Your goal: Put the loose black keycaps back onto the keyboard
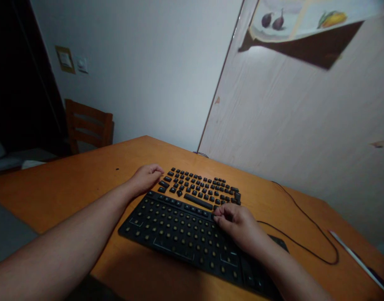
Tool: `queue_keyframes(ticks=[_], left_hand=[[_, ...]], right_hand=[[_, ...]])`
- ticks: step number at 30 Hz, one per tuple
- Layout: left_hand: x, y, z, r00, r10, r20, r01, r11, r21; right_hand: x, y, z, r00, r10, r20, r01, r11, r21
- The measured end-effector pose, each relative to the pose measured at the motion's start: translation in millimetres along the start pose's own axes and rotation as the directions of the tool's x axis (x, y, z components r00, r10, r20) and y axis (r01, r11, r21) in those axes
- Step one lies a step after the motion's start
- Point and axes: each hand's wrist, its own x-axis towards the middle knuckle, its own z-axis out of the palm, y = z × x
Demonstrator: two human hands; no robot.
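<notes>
A black keyboard (179,232) lies on the table, most of its key places bare with pale stems showing. A row of keycaps is still on its top edge. Behind it, several loose black keycaps (194,187) are laid out in rows, with a long space bar (198,201) among them. My right hand (237,223) reaches over the keyboard, thumb and fingers pinched at a keycap in the top row; the fingers partly hide it. My left hand (147,177) rests on the table just left of the loose keycaps, its fingers curled in. Whatever may be inside them is hidden.
The wooden table (94,175) meets the wall at the back. A black cable (307,246) loops across its right side, near a thin white stick-like object (359,261). A wooden chair (88,125) stands at the far left. A picture sheet (298,25) hangs on the wall.
</notes>
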Motion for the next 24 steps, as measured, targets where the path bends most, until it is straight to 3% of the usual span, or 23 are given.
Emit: queue_keyframes(ticks=[16, 19, 24], left_hand=[[0, 9, -0.4, 0.999, 0.035, -0.028, -0.031, 0.992, 0.12], [1, 9, -0.8, 0.999, 0.047, -0.014, -0.045, 0.991, 0.125], [4, 6, 0.0, 0.998, 0.069, -0.006, -0.068, 0.992, 0.104]], right_hand=[[4, -5, 1, 0.998, -0.046, -0.036, 0.04, 0.985, -0.17], [-1, -16, 2, 0.998, -0.063, -0.03, 0.053, 0.96, -0.276], [-18, -39, 3, 0.998, -0.07, -0.003, 0.058, 0.848, -0.527]])
